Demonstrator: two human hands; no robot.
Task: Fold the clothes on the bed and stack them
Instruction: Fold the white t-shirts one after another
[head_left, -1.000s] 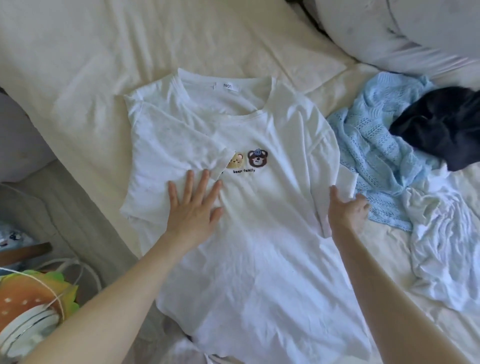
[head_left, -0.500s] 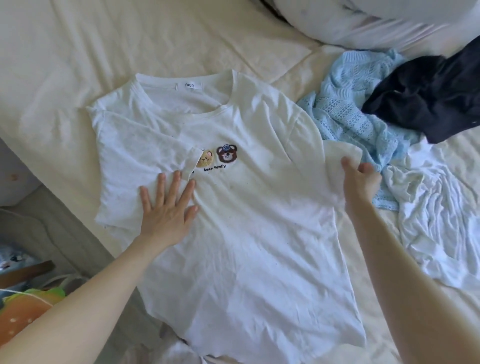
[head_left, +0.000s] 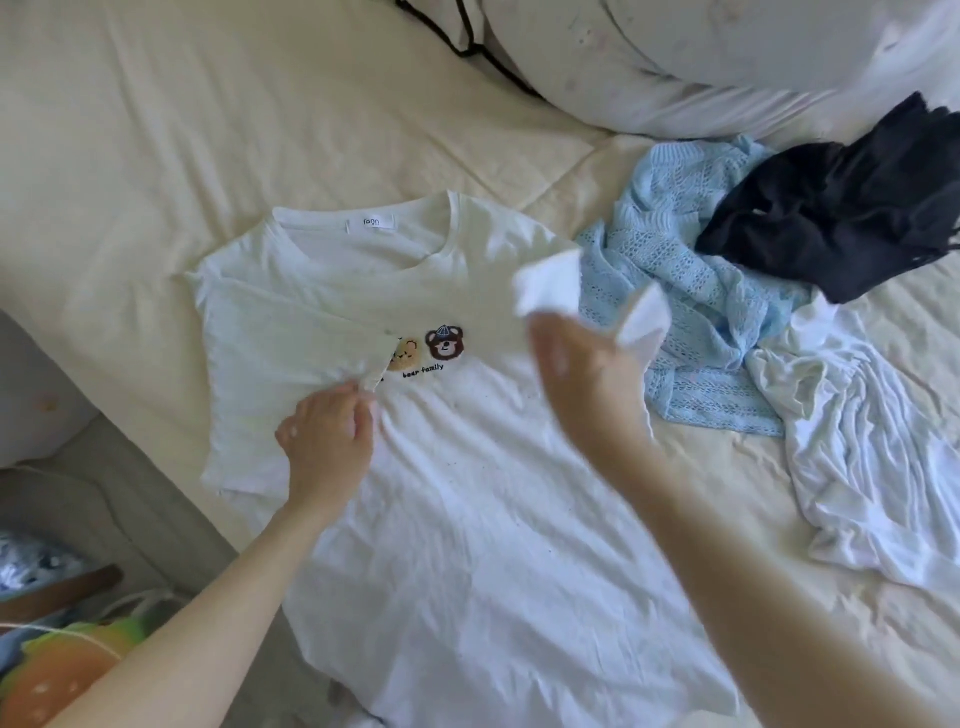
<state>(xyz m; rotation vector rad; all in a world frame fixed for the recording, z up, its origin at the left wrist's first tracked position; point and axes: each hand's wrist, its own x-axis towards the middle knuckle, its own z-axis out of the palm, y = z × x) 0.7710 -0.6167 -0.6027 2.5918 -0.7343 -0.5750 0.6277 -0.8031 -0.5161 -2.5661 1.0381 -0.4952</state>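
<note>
Head view: a white T-shirt (head_left: 467, 493) with a bear print lies spread on the cream bed (head_left: 208, 130) — one sleeve already folded inward. The left hand (head_left: 327, 441), fingers curled, pinches that folded sleeve's edge; the blurred right hand (head_left: 587, 379) grips the other sleeve, lifted off the bed.

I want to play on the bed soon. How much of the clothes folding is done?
Only just begun. The white bear T-shirt has one sleeve folded in, under the left hand. The right hand is lifting the other sleeve. The blue knit top, black garment and white garment lie unfolded; no stack shows.
</note>
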